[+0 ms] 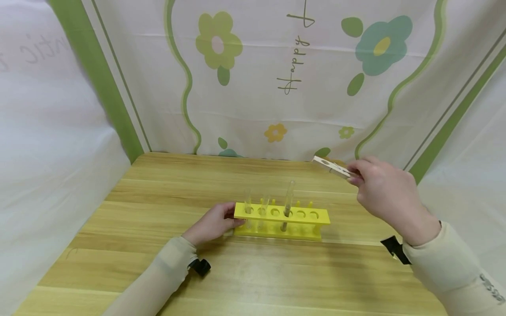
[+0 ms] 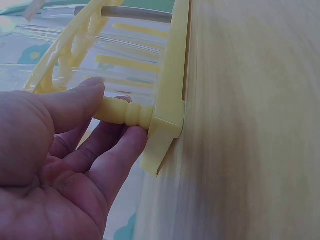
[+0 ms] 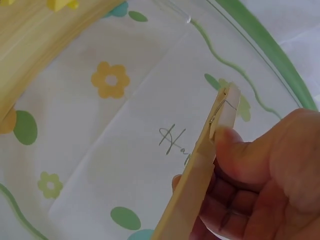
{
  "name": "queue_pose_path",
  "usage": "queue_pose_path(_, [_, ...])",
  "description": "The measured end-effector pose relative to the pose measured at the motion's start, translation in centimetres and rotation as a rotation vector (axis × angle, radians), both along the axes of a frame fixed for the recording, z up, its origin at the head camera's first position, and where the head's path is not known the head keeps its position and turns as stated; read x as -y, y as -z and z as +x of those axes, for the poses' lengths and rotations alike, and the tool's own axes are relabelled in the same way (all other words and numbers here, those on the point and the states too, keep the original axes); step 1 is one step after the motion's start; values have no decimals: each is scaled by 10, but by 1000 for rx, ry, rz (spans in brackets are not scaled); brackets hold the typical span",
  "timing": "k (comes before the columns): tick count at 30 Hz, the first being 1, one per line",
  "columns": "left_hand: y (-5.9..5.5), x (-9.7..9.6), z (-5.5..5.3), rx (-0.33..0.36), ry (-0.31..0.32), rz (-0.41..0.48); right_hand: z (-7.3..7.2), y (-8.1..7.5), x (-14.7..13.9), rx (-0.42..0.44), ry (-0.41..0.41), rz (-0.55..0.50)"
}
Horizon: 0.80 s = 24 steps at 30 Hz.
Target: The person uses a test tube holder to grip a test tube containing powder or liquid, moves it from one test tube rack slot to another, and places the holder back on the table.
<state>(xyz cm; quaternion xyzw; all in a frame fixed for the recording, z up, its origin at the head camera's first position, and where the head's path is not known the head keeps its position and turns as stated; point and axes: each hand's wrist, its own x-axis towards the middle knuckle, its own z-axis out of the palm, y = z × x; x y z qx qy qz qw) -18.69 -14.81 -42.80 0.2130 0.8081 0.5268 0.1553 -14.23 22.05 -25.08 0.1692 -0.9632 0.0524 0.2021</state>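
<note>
At the near middle of the table stands a yellow test tube rack (image 1: 322, 216). Two clear test tubes lean in its left holes, and a longer test tube (image 1: 290, 195) with grey contents low inside tilts in a hole right of centre. My left hand (image 1: 213, 224) holds the rack's left end; in the left wrist view thumb and fingers pinch its yellow end post (image 2: 117, 111). Raised to the right, above the table, my right hand (image 1: 389, 197) grips a wooden test tube clamp (image 1: 331, 166). Its wire spring (image 3: 222, 111) shows in the right wrist view, with the thumb pressing beside it.
The wood-grain table (image 1: 253, 272) runs back to a white flowered cloth (image 1: 245, 96) hanging behind it. White cloth also hangs at both sides. Several yellow pegs (image 1: 310, 204) rise behind the rack's top plate. Dark straps sit at both sleeves.
</note>
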Motion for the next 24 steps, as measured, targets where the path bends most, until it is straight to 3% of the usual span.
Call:
queue_pose_path(18, [0,0,1,-4,-5,-1,-22,9,-33,140,92,-37])
queue_pose_path(24, [-17,-5,10,-6,-18,-5,-34,19,-50,234,131,-67])
